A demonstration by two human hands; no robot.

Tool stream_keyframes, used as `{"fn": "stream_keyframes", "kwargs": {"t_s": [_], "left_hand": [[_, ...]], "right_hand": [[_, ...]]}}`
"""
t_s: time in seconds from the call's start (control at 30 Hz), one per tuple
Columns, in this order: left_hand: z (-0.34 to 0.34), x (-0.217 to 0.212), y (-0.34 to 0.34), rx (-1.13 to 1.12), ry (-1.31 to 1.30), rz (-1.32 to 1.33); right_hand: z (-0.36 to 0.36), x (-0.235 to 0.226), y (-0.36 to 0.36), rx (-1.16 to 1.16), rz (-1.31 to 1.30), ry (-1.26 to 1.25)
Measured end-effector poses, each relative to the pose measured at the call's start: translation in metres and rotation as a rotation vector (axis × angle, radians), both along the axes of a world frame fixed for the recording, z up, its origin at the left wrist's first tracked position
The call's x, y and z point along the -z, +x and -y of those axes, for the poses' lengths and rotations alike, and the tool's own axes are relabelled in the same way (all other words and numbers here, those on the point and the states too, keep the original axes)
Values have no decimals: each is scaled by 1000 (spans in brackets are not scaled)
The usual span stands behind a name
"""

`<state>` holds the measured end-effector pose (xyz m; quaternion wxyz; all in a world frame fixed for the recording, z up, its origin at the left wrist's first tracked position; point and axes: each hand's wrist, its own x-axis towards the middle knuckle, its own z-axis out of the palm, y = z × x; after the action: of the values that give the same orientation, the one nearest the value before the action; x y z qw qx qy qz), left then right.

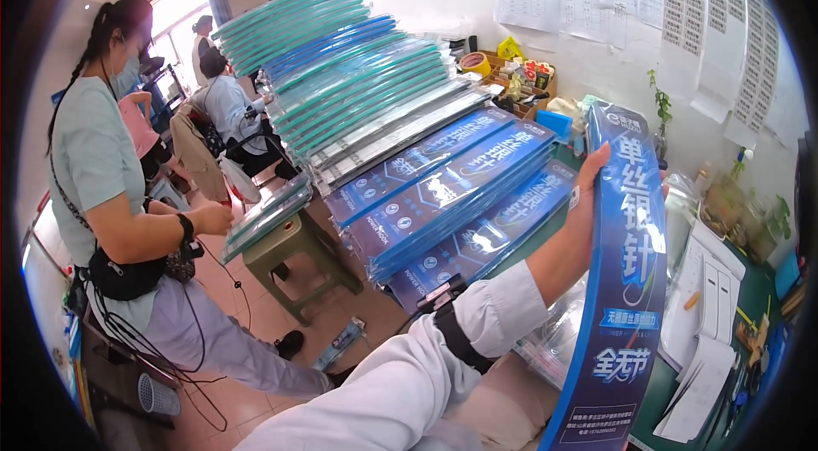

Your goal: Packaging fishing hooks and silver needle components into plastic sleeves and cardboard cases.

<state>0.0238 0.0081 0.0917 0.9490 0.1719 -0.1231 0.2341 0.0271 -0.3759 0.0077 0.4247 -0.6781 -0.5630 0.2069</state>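
Observation:
My left hand (586, 199) is closed on the left edge of a long dark-blue printed package (615, 280) in shiny clear film. I hold it upright and slightly tilted at the right, its lower end running out of the picture. Part of my fingers is hidden behind it. A black strap with a small device (460, 327) circles my left sleeve. My right hand does not show. Left of the package, similar blue packages (452, 195) lie stacked on the green table, with a tall pile of teal-edged packages (358, 84) behind them.
At the left a person (119, 153) stands beside an olive stool (298, 259) bearing more packages. Other people sit and stand farther back. Papers (703, 297) and tools lie at the right; yellow tape (475, 65) and small boxes stand by the wall. A package (341, 343) lies on the floor.

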Motion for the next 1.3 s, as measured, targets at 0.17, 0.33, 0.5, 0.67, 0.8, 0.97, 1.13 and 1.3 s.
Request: {"fn": "stream_keyframes", "kwargs": {"t_s": [0.17, 0.33, 0.5, 0.67, 0.8, 0.97, 1.13, 1.3], "left_hand": [[54, 1, -20, 46, 64, -86], [89, 25, -42, 96, 194, -205], [122, 68, -87, 198, 67, -275], [123, 85, -85, 315, -6, -353], [121, 92, -78, 338, 17, -444], [109, 107, -89, 342, 280, -782], [112, 111, -116, 256, 701, -965], [108, 127, -144, 27, 975, -1145]], "right_hand": [[-26, 6, -11, 284, -44, 25], [-85, -9, -6, 295, 241, 248], [-121, -28, 0, 212, 255, 286], [-116, -34, -11, 212, 329, 219], [-113, -27, -18, 328, 277, 75], [-118, 2, -12, 338, 261, 40], [-119, 30, 5, 398, 265, 84], [-113, 30, 12, 349, 327, 49]]}}
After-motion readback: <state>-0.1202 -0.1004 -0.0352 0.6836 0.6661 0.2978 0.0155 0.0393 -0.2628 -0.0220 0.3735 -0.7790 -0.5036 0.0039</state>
